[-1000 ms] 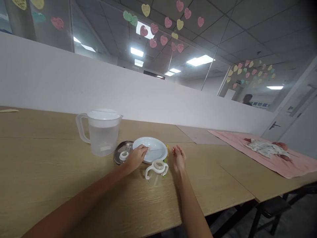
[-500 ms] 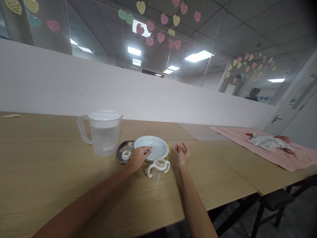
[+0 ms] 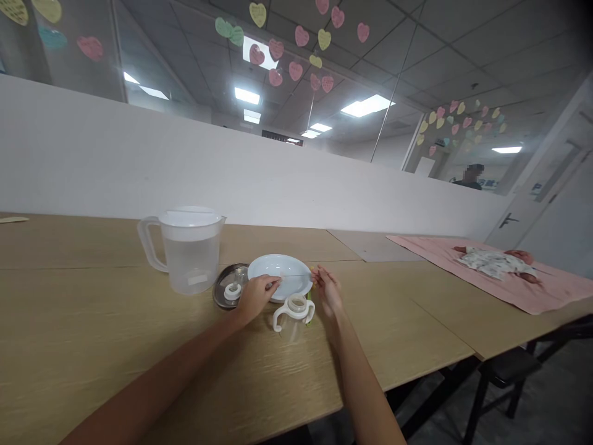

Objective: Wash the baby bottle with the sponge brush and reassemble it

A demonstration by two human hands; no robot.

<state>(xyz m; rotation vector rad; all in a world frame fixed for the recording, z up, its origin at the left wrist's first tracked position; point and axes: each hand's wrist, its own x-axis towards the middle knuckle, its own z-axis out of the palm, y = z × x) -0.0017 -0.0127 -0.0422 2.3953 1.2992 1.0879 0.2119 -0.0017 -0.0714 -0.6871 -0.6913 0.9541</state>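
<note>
My left hand (image 3: 256, 296) is closed in a pinch at the left side of a white plate (image 3: 293, 285), on one end of a thin, light stick-like item (image 3: 295, 275) that spans the plate. At the plate's right edge, my right hand (image 3: 328, 289) has its fingers bent close to the item's other end; whether they touch it is hard to make out. A clear bottle with white handles (image 3: 293, 316) stands open in front of the plate. Left of the plate, a metal dish (image 3: 221, 296) holds a white ring (image 3: 232, 291) and a small clear piece.
A lidded clear pitcher (image 3: 192, 253) with liquid stands on the table (image 3: 115, 346) at left. At far right a baby-like figure in patterned clothes (image 3: 493, 262) lies on a pink cloth (image 3: 428, 252). A black stool (image 3: 507, 368) is below. Behind the glass is a person (image 3: 471, 178).
My right hand has moved left to the plate's right edge, near the thin item's end. My left hand stays at the plate. The view has shifted slightly.
</note>
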